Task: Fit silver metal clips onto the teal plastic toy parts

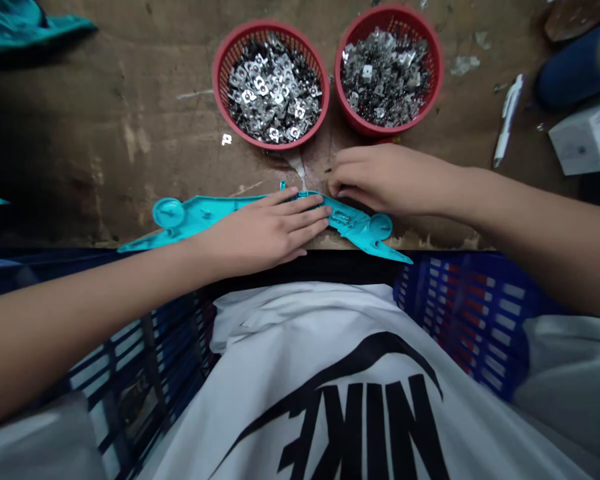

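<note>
A long turquoise plastic part (205, 215) lies along the table's front edge, with a round cup near either end and a pointed tip at both sides. Across its middle my left hand (280, 230) rests flat, fingers stretched out and pressing on it. My right hand (375, 177) is closed just above the part's right half, its fingertips curled together; whatever they pinch, if anything, is hidden. Beyond the hands stand a red basket (221, 100) heaped with small metal clips (273, 87) and a second red basket (437, 80) holding similar metal pieces (385, 77).
One loose metal clip (227, 139) lies left of the baskets. To the right are a white pen (509, 120), a white box (587, 137) and a blue cylinder (575, 67). More turquoise plastic (30, 30) sits at the far left. Blue crates (470, 313) flank my lap below the edge.
</note>
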`<state>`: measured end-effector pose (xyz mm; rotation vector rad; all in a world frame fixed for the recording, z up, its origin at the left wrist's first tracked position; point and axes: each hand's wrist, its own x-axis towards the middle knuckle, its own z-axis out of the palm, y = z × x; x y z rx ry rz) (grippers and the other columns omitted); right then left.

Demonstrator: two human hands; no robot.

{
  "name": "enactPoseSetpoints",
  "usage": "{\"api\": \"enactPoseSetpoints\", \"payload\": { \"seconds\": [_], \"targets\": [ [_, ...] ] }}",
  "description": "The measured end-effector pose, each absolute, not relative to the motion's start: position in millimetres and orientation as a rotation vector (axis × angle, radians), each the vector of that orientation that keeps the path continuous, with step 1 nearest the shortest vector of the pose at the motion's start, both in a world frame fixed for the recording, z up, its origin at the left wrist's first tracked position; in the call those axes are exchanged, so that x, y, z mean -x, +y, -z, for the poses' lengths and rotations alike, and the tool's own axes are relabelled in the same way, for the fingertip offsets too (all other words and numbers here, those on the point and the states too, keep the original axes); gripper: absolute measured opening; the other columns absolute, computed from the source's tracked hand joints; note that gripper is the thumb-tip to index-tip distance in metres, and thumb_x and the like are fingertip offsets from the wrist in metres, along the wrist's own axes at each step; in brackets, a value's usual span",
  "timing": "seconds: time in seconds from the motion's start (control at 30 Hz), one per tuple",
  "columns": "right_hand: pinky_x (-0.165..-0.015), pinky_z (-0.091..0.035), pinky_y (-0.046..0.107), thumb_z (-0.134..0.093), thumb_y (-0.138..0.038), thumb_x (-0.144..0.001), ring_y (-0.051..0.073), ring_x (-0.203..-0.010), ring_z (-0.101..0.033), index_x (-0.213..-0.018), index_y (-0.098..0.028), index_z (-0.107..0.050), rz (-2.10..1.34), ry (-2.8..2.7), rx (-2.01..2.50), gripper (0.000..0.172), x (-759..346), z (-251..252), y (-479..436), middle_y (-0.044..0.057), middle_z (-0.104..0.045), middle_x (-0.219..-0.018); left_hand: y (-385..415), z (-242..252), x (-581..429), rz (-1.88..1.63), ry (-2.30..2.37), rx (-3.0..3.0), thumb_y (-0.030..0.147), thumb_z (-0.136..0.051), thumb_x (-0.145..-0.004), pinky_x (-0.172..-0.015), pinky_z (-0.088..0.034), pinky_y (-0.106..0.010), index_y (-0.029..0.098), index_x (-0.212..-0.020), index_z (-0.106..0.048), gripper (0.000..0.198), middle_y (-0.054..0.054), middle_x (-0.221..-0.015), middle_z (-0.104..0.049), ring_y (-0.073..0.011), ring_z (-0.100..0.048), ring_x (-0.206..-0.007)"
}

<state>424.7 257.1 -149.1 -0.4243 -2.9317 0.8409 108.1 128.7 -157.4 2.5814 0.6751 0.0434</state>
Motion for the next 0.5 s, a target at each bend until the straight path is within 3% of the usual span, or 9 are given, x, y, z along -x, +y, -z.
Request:
{"api": "enactPoseSetpoints", "payload": {
  "seconds": [0.2, 0.37, 0.5],
  "targets": [
    [-0.101, -0.059, 0.044, -0.058, -0.011, -0.129, 0.030, -0.116, -0.079, -0.136, -0.014, -0.088, -0.906, -3.130, 0.541, 0.031, -410, 132, 230, 0.017, -0.082, -0.140, 131, 154, -110, -0.033, 0.694, -2.578, 0.030, -0.052, -0.133, -0.166, -0.036, -0.062, 0.015, -0.190, -0.068, 0.061, -0.020, -0.197, -0.063, -0.0372, -0.050, -0.195],
    [-0.102, -0.061, 0.049, -0.057, -0.019, -0.131, 0.036, -0.117, -0.081, -0.137, -0.013, -0.090, -0.778, -3.302, 0.576, 0.034, -400, 119, 223, 0.021, -0.083, -0.141, 133, 158, -109, -0.026, 0.663, -2.601, 0.028, -0.052, -0.132, -0.167, -0.034, -0.065, 0.011, -0.193, -0.063, 0.064, -0.021, -0.199, -0.061, -0.0397, -0.048, -0.196],
    [-0.111, -0.066, 0.052, -0.061, -0.024, -0.128, 0.040, -0.128, -0.085, -0.144, -0.015, -0.089, -0.690, -3.151, 0.750, 0.034, -410, 115, 234, 0.023, -0.087, -0.146, 135, 156, -108, -0.017, 0.692, -2.622, 0.027, -0.049, -0.131, -0.165, -0.037, -0.066, 0.009, -0.193, -0.061, 0.066, -0.023, -0.199, -0.060, -0.0406, -0.049, -0.195]
  ]
}}
